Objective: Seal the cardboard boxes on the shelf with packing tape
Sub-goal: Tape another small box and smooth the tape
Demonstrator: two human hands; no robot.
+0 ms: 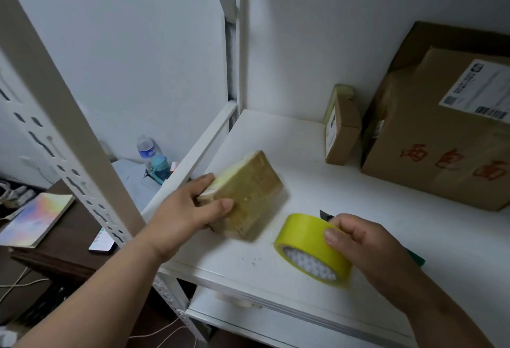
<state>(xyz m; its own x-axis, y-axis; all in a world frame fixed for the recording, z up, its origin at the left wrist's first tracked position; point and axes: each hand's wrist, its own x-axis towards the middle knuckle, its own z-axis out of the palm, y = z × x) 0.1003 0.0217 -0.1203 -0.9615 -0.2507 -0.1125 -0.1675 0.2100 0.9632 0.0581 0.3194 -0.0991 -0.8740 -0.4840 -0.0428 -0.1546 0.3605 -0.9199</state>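
Observation:
A small cardboard box (249, 196), wrapped in yellowish tape, is held tilted over the left part of the white shelf (317, 182). My left hand (190, 212) grips its near left end, thumb on top. My right hand (367, 242) holds a roll of yellow packing tape (306, 248) together with a dark cutter (325, 215) whose tip pokes out behind my fingers. A second small box (342, 129) stands on edge at the back. A large cardboard box (447, 132) with a shipping label and red characters fills the right of the shelf.
A white slotted upright (58, 115) of the rack runs diagonally at left. Below and left, a dark desk (71, 226) carries a colourful book (36, 218), a phone (102, 242), cables and two bottles (153, 157). A lower shelf (248, 317) shows beneath.

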